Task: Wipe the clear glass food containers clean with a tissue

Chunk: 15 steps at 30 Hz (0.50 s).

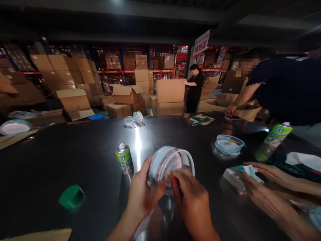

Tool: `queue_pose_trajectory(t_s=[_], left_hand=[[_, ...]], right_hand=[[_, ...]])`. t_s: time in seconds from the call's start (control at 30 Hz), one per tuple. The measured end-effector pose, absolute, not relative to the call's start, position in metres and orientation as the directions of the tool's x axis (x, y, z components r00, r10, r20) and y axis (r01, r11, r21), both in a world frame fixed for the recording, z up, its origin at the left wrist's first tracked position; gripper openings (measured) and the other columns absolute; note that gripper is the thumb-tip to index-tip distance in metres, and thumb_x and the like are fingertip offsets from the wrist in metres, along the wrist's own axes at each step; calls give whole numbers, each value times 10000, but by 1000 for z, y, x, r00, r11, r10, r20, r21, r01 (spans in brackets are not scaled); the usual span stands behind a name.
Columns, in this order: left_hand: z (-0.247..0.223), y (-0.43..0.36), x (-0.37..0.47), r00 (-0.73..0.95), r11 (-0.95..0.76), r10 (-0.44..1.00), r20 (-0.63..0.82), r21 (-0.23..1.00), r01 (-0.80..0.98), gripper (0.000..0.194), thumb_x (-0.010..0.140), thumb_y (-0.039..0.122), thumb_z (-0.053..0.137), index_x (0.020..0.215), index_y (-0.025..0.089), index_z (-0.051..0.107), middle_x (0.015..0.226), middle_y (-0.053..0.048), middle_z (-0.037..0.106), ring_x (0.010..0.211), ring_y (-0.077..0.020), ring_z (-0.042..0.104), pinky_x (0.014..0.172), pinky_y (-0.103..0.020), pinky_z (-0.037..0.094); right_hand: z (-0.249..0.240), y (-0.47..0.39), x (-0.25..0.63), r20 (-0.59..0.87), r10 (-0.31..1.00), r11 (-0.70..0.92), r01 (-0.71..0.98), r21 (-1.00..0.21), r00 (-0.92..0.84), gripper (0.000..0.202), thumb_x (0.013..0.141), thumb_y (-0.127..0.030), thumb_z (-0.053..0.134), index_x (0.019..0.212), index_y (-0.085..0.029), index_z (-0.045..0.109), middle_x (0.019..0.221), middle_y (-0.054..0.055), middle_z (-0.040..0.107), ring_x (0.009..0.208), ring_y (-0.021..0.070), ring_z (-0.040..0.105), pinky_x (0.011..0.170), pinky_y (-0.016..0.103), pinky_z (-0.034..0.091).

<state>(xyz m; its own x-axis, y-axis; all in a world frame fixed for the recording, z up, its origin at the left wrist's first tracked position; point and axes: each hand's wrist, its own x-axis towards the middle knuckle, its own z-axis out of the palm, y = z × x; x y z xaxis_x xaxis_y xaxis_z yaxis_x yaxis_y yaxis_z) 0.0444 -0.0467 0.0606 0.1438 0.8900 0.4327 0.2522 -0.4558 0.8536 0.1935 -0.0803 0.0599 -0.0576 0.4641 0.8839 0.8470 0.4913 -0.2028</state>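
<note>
In the head view, a clear round container with pale blue rims [156,164] is held up over the dark, glossy table [100,150], just in front of the wearer. It is gripped from its left side by the left hand [143,191], with the thumb laid across the front. The thumb and fingertips of the right hand [192,194] are brought together at the container's front, close to a small yellow spot [169,173]; whether anything is pinched between them cannot be told. Beyond the left hand, a green-labelled spray can [124,159] is stood upright, and a green roll [71,196] is seen nearer, to the left. To the right, a small box [234,179] is held by a co-worker's hands [262,194], with another blue-rimmed container [228,145] resting behind it and a second spray can [278,134] seen farther right. Near the far edge, two clear containers [134,120] are set together, one tilted, and a green tool [201,118] is laid on cardboard. Past the table, a large carton [171,91] is touched by a person in black [196,87], while a person in a dark shirt [288,87] is seen bent over at right.
</note>
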Motion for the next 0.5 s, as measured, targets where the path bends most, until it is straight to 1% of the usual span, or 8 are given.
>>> queue_pose_trajectory(t_s=[0.1,0.17,0.33,0.43,0.5], left_hand=[[58,-45,43,146,-447,894,424,866,225,541,785,395,665,1265,187,528,1085,-65,717,931,-237,673,770,-278,535],[57,-45,42,144,-438,898,415,875,209,534,802,411,655,1264,178,521,1099,-73,711,950,-238,666,788,-279,528],[60,-48,41,164,-448,892,422,876,182,511,817,404,651,1265,190,527,1031,-42,717,863,-209,668,764,-264,519],[61,-49,43,168,-438,895,413,884,162,518,810,391,666,1271,201,524,1092,-42,708,936,-218,662,812,-268,513],[61,-49,44,174,-427,899,401,892,151,517,808,374,674,1273,208,522,1142,-43,696,996,-222,652,861,-273,502]], right_hand=[[63,-79,197,868,492,548,796,-257,-59,135,922,-139,482,884,-184,604,787,39,678,684,145,661,632,229,524],[65,-78,199,867,492,590,762,-269,-75,147,925,-142,481,883,-194,613,783,25,685,677,134,662,639,221,532],[66,-81,199,881,459,580,789,-201,-113,130,927,-148,495,930,-173,622,826,41,691,711,149,668,654,245,537],[62,-81,195,878,458,531,835,-145,-139,126,926,-141,490,959,-159,610,859,55,677,718,160,655,650,260,517],[59,-78,193,864,484,499,855,-139,-141,124,927,-140,467,932,-160,590,832,53,653,687,159,630,618,257,490]])
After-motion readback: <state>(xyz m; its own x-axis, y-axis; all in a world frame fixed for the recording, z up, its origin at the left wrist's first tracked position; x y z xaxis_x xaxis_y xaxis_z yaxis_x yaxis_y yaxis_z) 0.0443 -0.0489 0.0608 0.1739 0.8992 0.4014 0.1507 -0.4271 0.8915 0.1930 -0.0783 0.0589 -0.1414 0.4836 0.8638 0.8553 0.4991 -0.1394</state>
